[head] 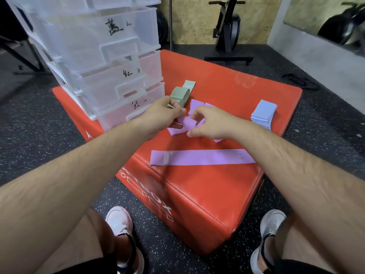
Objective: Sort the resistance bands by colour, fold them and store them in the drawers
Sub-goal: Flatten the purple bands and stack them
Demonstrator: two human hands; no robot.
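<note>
On the red box [227,91] lies a pile of purple bands [186,126]. My left hand [161,113] and my right hand [210,122] both pinch one folded purple band in that pile, a little above the box top. One long purple band [201,157] lies flat nearer to me. Green bands [180,94] sit folded just beyond my left hand. A neat stack of folded blue bands [263,113] stands at the right. The clear plastic drawers [110,62], marked with handwritten labels, stand on the box's left part, all pushed in.
My two feet in white shoes [120,220] are on the dark speckled floor in front of the box. Gym equipment on a black stand [227,46] is behind the box, and a black strap [300,82] lies on the floor at the right.
</note>
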